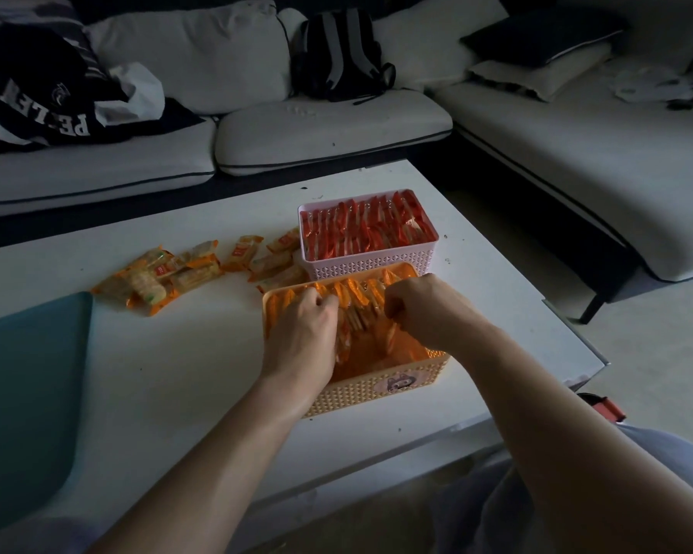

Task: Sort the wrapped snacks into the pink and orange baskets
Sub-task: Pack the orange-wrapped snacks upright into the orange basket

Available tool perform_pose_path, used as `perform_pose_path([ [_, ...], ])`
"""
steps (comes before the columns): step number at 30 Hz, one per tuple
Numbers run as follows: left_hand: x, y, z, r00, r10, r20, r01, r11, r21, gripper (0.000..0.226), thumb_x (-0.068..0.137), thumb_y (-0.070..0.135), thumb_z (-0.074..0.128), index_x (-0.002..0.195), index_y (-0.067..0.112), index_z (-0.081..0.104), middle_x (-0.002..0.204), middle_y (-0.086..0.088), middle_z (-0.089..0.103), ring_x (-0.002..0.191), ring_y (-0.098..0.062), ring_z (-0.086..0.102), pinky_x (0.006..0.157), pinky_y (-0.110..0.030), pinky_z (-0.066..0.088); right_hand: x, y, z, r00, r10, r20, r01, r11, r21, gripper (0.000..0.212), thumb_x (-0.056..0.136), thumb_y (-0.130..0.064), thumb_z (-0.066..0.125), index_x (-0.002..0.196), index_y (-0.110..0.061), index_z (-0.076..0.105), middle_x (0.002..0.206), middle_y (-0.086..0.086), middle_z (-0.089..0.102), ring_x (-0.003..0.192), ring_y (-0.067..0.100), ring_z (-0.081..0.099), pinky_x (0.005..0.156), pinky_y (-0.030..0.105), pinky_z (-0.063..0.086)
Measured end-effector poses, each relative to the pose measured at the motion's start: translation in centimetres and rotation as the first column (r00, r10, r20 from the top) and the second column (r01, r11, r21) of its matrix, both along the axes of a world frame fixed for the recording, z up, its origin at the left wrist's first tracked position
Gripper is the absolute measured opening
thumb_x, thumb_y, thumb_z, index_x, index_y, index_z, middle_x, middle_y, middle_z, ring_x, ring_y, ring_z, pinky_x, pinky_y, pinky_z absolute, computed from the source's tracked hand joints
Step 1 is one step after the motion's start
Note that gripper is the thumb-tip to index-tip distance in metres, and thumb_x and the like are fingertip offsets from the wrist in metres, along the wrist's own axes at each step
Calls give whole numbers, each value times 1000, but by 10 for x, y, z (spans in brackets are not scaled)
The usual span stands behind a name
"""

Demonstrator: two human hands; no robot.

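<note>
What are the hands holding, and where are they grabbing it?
The left hand and right hand each pinch the top edges of orange snack packets standing in the orange basket.

White block letters run across a dark garment (37,94) lying on the sofa (97,169). They are upside down to the camera. "PE" and then "LE" can be made out, and the letter after those is lost in a fold. A small white emblem (59,94) sits above the lettering, too faint to read. The snack packets (161,269) loose on the worktop (177,353) each carry a small red label with light marks, too small to read. The front of the orange basket (357,397) has a round sticker (399,383) with a cartoon animal and no words that can be read.
</note>
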State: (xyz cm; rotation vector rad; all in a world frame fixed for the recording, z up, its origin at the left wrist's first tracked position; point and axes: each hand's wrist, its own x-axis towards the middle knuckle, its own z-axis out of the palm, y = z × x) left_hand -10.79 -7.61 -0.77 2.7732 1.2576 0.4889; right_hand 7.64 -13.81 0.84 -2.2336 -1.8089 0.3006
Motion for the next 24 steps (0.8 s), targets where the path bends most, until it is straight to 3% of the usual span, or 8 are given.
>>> perform_pose_path([
  [4, 6, -1, -10, 993, 15, -117, -4, 996, 89, 32, 77, 11, 83, 105, 19, 70, 105, -5, 61, 91, -26, 64, 72, -39, 58, -2, 5, 1, 994, -11, -109, 20, 996, 81, 18, 96, -4, 64, 101, -18, 73, 98, -2, 67, 81, 12, 65, 67, 22, 58],
  [7, 9, -2, -13, 986, 34, -165, -9, 989, 148, 39, 82, 25, 80, 118, 22, 67, 114, -5, 62, 103, -29, 62, 86, -42, 52, -13, 6, -4, 990, 26, -137, -8, 991, 133, 19, 96, -1, 62, 99, -14, 75, 100, -1, 69, 83, 13, 64, 69, 23, 57],
  [9, 8, 2, -13, 986, 18, -166, -2, 996, 94, 55, 82, 36, 79, 132, 26, 57, 124, -3, 57, 115, -28, 57, 94, -41, 48, -20, 8, -12, 984, 38, -175, -20, 995, 103, 18, 96, -4, 63, 102, -16, 74, 103, -1, 70, 89, 15, 66, 77, 28, 59],
  [12, 4, 8, -9, 997, -38, -62, 36, 999, -33, 68, 79, 43, 81, 137, 31, 48, 124, 1, 52, 118, -25, 51, 95, -38, 46, -23, 12, -19, 975, 22, -220, -8, 998, 63, 23, 94, -4, 63, 108, -20, 73, 108, -1, 72, 97, 17, 67, 84, 33, 60],
  [15, 0, 9, -7, 993, -117, -15, 117, 993, -35, 65, 79, 41, 81, 136, 36, 50, 117, 4, 48, 115, -21, 48, 91, -36, 46, -19, 15, -18, 952, -11, -307, 12, 1000, -1, 35, 91, 3, 60, 119, -17, 67, 115, 2, 69, 104, 20, 66, 85, 31, 59],
  [19, -5, 14, -11, 990, -142, -27, 143, 987, 70, 49, 77, 33, 83, 122, 33, 64, 116, 1, 49, 109, -24, 48, 85, -36, 46, -8, 16, -12, 880, -109, -463, 55, 990, -128, 41, 92, 4, 56, 127, -19, 53, 116, 6, 65, 103, 24, 66, 82, 41, 63],
  [21, -5, 15, -15, 986, -156, -57, 162, 980, 115, 45, 76, 30, 84, 118, 34, 69, 116, 0, 51, 108, -25, 48, 84, -37, 44, -5, 12, -11, 929, -81, -361, 36, 991, -130, 32, 96, -1, 56, 124, -16, 57, 110, 3, 64, 94, 18, 66, 75, 30, 61],
  [24, -6, 18, -17, 986, -149, -72, 158, 977, 141, 38, 79, 29, 82, 116, 37, 74, 116, -1, 52, 107, -25, 47, 84, -40, 44, -10, 2, -12, 998, 38, -40, -46, 976, -212, 20, 98, -17, 62, 117, -12, 65, 93, -3, 65, 70, 7, 60, 54, 11, 45],
])
